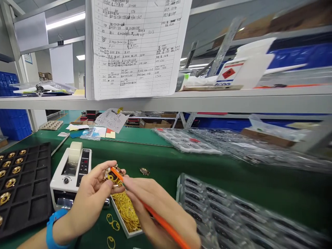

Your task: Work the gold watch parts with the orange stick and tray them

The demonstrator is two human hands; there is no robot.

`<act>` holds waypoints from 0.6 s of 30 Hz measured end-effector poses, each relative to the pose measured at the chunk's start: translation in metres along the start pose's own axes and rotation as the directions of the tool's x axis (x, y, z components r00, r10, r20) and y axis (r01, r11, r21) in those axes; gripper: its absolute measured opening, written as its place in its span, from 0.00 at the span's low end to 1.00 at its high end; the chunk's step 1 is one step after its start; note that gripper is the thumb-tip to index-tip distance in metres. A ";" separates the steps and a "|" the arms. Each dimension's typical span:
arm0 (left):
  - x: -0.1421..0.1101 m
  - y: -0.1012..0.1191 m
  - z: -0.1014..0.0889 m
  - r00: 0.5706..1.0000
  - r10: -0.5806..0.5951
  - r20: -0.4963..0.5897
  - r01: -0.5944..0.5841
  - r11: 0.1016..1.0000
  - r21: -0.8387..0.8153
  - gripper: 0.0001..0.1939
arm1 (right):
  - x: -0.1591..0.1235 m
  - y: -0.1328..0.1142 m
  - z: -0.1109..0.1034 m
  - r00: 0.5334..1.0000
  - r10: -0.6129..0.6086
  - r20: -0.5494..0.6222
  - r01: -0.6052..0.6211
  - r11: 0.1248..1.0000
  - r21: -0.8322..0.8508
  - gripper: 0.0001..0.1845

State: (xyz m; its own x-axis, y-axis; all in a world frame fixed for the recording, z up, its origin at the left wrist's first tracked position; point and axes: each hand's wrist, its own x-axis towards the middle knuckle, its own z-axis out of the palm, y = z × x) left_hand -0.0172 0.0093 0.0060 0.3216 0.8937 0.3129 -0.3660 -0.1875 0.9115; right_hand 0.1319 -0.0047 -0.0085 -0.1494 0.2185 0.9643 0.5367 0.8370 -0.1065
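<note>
My left hand (89, 199), with a blue band at the wrist, pinches a round gold-coloured metal case (106, 175), like a watch case, between thumb and fingers. A yellow ring-shaped piece (110, 176) shows on its face. My right hand (162, 211) grips a thin orange stick-like tool (168, 229), its tip at the case. Below the hands is a white box (120, 220) full of thin yellow ring pieces (126, 207), partly hidden by my right hand. Loose yellow rings (113, 224) lie beside it. Another round metal part (144, 171) lies behind the hands.
A white tape dispenser (58, 181) stands left of my left hand. Beyond it is a black compartment tray (38, 193) with several gold cases. Clear plastic trays (220, 211) with dark parts lie right. A shelf (145, 103) with handwritten sheets (135, 45) crosses above the green table (160, 159).
</note>
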 end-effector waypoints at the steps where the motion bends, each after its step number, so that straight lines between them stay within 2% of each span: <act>1: 0.001 0.000 0.000 1.000 -0.004 -0.005 0.004 1.000 -0.005 0.19 | 0.000 0.002 0.001 0.995 -0.089 0.041 0.091 0.994 -0.053 0.17; 4: 0.005 0.001 -0.003 1.000 -0.015 -0.015 0.015 1.000 -0.011 0.17 | 0.001 0.006 0.001 0.936 -0.299 0.186 0.331 0.927 -0.175 0.15; 6: 0.008 0.001 -0.006 0.999 -0.019 -0.028 0.019 1.000 0.005 0.15 | 0.002 0.007 -0.001 0.914 -0.328 0.239 0.374 0.909 -0.185 0.15; 7: 0.009 0.000 -0.008 0.999 -0.022 -0.032 0.022 1.000 0.014 0.15 | 0.003 0.006 -0.003 0.920 -0.314 0.236 0.357 0.919 -0.167 0.15; 9: 0.010 -0.001 -0.010 0.999 -0.028 -0.033 0.029 0.999 0.028 0.15 | 0.005 0.005 -0.010 0.960 -0.210 0.186 0.232 0.967 -0.107 0.15; 11: 0.010 -0.001 -0.011 0.999 -0.043 -0.025 0.044 0.998 0.037 0.15 | 0.005 0.002 -0.018 0.995 -0.023 0.099 0.026 0.999 -0.026 0.15; 13: 0.009 -0.001 -0.009 0.998 -0.055 -0.018 0.056 0.997 0.050 0.13 | 0.004 -0.001 -0.025 0.989 0.150 -0.001 -0.150 0.987 0.059 0.14; 14: 0.009 0.000 -0.008 0.999 -0.050 -0.015 0.051 0.997 0.059 0.11 | 0.003 -0.002 -0.027 0.978 0.205 -0.042 -0.200 0.975 0.099 0.15; 16: 0.007 0.000 -0.005 1.000 -0.007 -0.019 0.009 0.996 0.087 0.08 | 0.001 -0.003 -0.028 0.958 0.269 -0.095 -0.257 0.958 0.125 0.16; 18: 0.005 -0.002 -0.002 0.998 0.058 -0.036 -0.052 0.990 0.134 0.04 | -0.002 -0.004 -0.025 0.955 0.283 -0.093 -0.277 0.958 0.074 0.17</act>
State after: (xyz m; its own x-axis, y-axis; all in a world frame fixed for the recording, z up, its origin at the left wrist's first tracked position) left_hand -0.0167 0.0151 0.0056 0.2681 0.8956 0.3551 -0.2623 -0.2868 0.9214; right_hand 0.1507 -0.0208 -0.0035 0.0864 0.3987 0.9130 0.4939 0.7787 -0.3868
